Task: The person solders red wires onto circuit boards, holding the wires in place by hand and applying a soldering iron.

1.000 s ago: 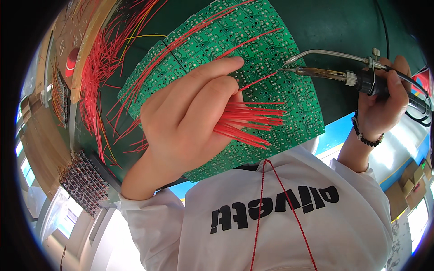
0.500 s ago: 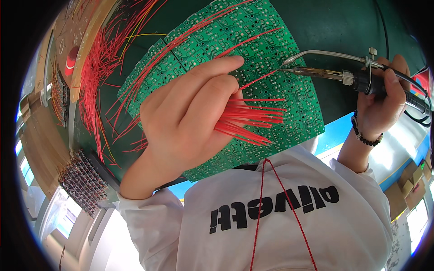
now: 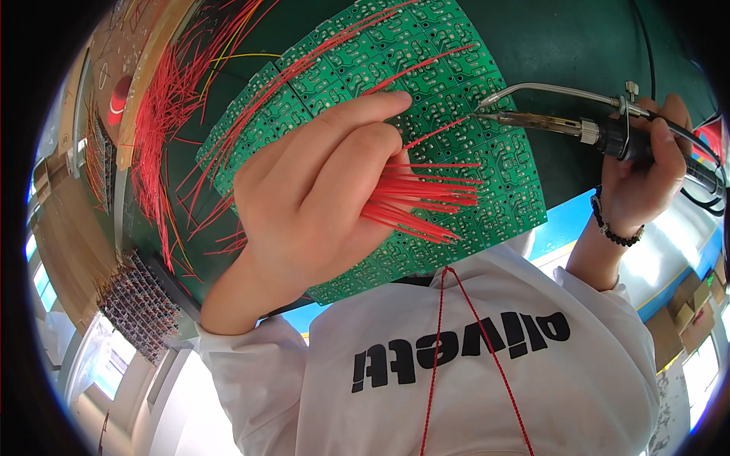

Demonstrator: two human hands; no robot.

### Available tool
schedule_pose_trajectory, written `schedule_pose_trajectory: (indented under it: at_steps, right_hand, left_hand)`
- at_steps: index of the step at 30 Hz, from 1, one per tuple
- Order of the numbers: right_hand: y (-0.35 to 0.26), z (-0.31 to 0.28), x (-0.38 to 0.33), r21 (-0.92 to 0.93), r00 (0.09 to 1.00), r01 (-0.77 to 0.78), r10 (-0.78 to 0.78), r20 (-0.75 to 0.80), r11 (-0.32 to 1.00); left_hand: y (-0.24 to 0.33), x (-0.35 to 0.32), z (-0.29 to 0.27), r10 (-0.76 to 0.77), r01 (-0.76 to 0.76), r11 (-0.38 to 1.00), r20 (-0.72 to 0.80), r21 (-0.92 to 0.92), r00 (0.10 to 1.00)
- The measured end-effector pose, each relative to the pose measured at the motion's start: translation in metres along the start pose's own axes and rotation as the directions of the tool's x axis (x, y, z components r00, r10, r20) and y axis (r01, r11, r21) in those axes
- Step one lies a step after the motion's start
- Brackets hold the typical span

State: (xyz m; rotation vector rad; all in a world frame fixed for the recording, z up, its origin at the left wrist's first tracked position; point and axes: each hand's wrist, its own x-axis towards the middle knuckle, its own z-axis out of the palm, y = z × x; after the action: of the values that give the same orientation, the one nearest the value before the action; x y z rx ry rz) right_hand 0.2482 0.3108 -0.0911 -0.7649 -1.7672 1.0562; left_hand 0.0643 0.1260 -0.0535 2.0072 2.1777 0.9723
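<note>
My left hand [image 3: 319, 182] is closed around a bundle of red wires [image 3: 426, 199], over a large green circuit board panel [image 3: 502, 182]. From its fingertips one single red wire [image 3: 441, 131] reaches out to a solder point on the panel. My right hand [image 3: 646, 163] grips a soldering iron [image 3: 620, 139] with a bent metal feed tube [image 3: 547, 90] clamped along it. The iron's tip and the tube's end meet close to the free end of that single wire. Several other red wires [image 3: 327, 49] lie across the far part of the panel.
A big heap of loose red wires [image 3: 156, 144] lies left of the panel, with a yellow wire [image 3: 243, 56] among them. The dark green work surface [image 3: 578, 45] continues behind. A stack of populated boards [image 3: 141, 304] is at the lower left. Black cables [image 3: 646, 45] run at the right.
The soldering iron and my right hand have shifted very slightly to the right. My left hand and the wires stay nearly in the same place.
</note>
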Motion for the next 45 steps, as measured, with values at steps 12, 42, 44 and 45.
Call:
schedule_pose_trajectory:
  at_steps: [12,42,44,45]
  right_hand:
    - [-0.001,0.002,0.000,0.069,0.995,-0.045,0.050,-0.081,0.997]
    - [0.044,-0.052,0.018,0.282,0.906,0.325,-0.383,0.180,0.903]
    - [0.041,-0.034,0.010,-0.225,0.822,0.565,-0.565,0.073,0.794]
    - [0.039,-0.026,0.005,-0.173,0.853,0.521,-0.519,0.057,0.836]
  left_hand:
    - [0.001,-0.001,0.000,-0.020,0.020,1.000,0.012,0.000,1.000]
    - [-0.001,0.021,-0.040,-0.228,0.056,0.901,-0.361,-0.430,0.904]
    - [0.002,0.015,-0.047,-0.240,0.107,0.860,-0.210,-0.498,0.948]
    - [-0.006,0.006,-0.046,-0.226,0.124,0.909,-0.220,-0.397,0.949]
